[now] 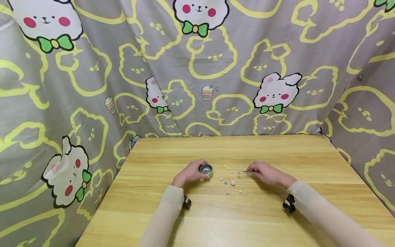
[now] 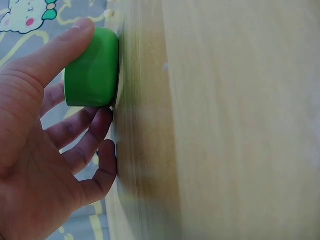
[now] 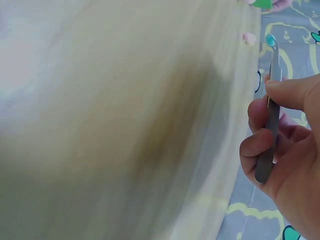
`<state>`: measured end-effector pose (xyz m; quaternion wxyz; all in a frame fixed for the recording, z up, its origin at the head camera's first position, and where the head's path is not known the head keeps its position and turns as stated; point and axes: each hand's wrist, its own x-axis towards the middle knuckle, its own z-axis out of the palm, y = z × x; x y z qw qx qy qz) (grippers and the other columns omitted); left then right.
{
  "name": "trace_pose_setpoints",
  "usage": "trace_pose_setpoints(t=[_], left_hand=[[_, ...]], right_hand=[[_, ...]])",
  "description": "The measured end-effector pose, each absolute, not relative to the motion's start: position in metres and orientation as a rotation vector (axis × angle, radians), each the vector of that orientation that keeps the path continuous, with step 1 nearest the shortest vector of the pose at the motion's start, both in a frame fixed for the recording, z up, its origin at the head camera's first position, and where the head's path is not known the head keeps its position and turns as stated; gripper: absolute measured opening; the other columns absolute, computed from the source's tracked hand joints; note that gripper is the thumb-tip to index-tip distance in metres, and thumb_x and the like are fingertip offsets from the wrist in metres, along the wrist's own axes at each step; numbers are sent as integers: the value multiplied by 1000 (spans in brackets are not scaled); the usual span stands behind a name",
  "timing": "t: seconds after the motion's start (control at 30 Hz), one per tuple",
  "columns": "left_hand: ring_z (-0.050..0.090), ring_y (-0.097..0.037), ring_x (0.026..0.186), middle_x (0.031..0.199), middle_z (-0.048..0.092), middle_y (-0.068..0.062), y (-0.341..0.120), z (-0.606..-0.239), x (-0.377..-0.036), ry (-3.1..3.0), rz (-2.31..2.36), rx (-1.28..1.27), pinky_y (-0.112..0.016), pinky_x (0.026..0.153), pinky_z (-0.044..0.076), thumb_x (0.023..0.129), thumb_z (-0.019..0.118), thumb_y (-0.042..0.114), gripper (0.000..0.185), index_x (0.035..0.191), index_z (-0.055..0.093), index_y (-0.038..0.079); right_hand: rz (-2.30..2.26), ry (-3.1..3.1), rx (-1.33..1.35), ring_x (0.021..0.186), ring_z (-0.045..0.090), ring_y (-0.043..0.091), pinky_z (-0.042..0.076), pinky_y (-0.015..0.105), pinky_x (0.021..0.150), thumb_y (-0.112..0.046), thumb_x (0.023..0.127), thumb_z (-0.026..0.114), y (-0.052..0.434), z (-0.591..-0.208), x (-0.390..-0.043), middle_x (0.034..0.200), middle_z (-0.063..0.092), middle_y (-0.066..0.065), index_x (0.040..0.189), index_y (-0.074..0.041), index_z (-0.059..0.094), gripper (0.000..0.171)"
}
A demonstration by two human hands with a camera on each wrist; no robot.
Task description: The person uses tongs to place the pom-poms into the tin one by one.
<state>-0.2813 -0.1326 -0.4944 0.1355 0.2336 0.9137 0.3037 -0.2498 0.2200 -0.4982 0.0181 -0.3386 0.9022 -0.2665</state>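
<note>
A small round green tin [image 1: 211,174] stands upright on the table, its silvery inside facing up. My left hand [image 1: 193,171] holds it, the thumb and fingers around its side; the left wrist view shows the thumb on the green wall [image 2: 92,72]. In my right hand [image 1: 267,173] I grip slim metal tweezers [image 3: 270,125] between thumb and fingers. The bent tips point left, with a blue-green bead [image 3: 270,39] at their ends. Several small beads lie between the hands, among them a larger pink bead [image 1: 232,183] and a teal bead [image 1: 225,183].
The wooden table [image 1: 216,219] extends around both hands. Yellow beads, one of them a pale yellow bead [image 1: 240,191], lie scattered right of the tin. A patterned grey curtain [image 1: 191,113] hangs behind the table and along its sides.
</note>
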Motion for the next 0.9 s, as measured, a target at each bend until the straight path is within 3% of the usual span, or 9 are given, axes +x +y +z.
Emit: trace_pose_setpoints(t=[0.23, 0.9], left_hand=[[56, -15, 97, 108, 60, 0, -133, -494, -279, 2637, 889, 677, -33, 86, 44, 77, 79, 31, 54, 123, 55, 15], [54, -13, 101, 112, 59, 2, -134, -493, -280, 2634, 885, 662, -32, 88, 43, 79, 78, 32, 53, 124, 54, 18]], right_hand=[[-835, 2838, -1111, 77, 50, 10, 43, 31, 68, -2, 91, 57, 214, -495, -253, 88, 56, -2, 103, -10, 67, 17], [-826, 2798, -1143, 77, 50, 9, 43, 28, 65, -9, 95, 56, 186, -470, -264, 91, 57, 2, 109, -7, 65, 17]])
